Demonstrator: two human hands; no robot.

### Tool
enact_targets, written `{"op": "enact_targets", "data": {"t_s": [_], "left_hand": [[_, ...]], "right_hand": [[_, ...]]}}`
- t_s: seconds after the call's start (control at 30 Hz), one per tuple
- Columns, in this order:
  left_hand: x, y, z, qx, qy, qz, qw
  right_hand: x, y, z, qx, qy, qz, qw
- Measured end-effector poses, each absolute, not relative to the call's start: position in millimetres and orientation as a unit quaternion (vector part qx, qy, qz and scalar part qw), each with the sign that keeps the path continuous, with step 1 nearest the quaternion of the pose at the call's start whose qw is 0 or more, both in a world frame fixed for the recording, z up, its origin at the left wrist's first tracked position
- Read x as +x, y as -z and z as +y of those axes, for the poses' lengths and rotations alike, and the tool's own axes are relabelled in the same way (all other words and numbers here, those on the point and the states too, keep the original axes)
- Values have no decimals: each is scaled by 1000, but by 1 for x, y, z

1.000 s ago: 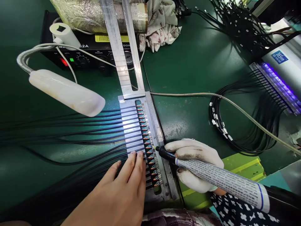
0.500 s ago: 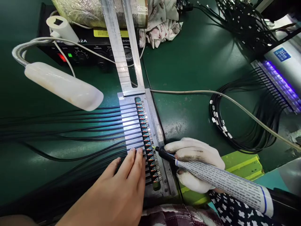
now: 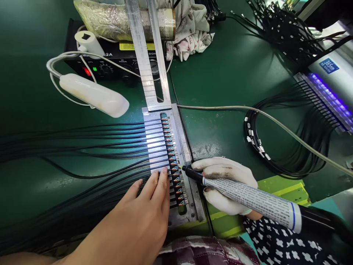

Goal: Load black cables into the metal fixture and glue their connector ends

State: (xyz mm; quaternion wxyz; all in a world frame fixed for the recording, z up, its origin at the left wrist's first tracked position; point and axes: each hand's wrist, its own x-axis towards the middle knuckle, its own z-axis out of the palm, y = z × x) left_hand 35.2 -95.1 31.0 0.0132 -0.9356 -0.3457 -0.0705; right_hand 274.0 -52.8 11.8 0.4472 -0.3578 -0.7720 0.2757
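Note:
A metal fixture (image 3: 190, 187) lies in front of me, with a row of small connectors (image 3: 173, 147) whose coloured wires are exposed. Black cables (image 3: 124, 137) run from them to the left. My bare left hand (image 3: 146, 209) rests over the lower cables, its fingers extended and their tips on the fixture's left side. In my white-gloved right hand (image 3: 230, 176) is a thick pen-shaped dispenser (image 3: 245, 197) with a printed label and black nose. Its fine yellowish tip is at the connector row, just right of my left fingertips; whether it touches is too small to tell.
A white gooseneck lamp (image 3: 93, 94) leans over the cables from the left. Behind it stands a black control box (image 3: 116, 68). A two-bar metal frame (image 3: 147, 82) rises beyond the fixture. Coiled cables (image 3: 256, 140) and a violet-lit 365nm unit (image 3: 333, 92) lie right.
The whole view has shifted slightly, so the lamp and box appear farther right. My left fingers stay on the cables, and the dispenser tip stays at the connector row.

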Motion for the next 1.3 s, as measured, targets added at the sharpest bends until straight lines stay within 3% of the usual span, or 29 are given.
{"op": "enact_targets", "data": {"t_s": [0.23, 0.5, 1.3], "left_hand": [[29, -26, -101, -926, 89, -366, 25], [26, -15, -95, -933, 117, -338, 25], [31, -6, -96, -912, 195, -360, -10]], "right_hand": [[275, -15, -62, -362, -291, -713, 525], [272, -16, -69, -391, -277, -753, 451], [273, -15, -65, -379, -264, -771, 438]]}}
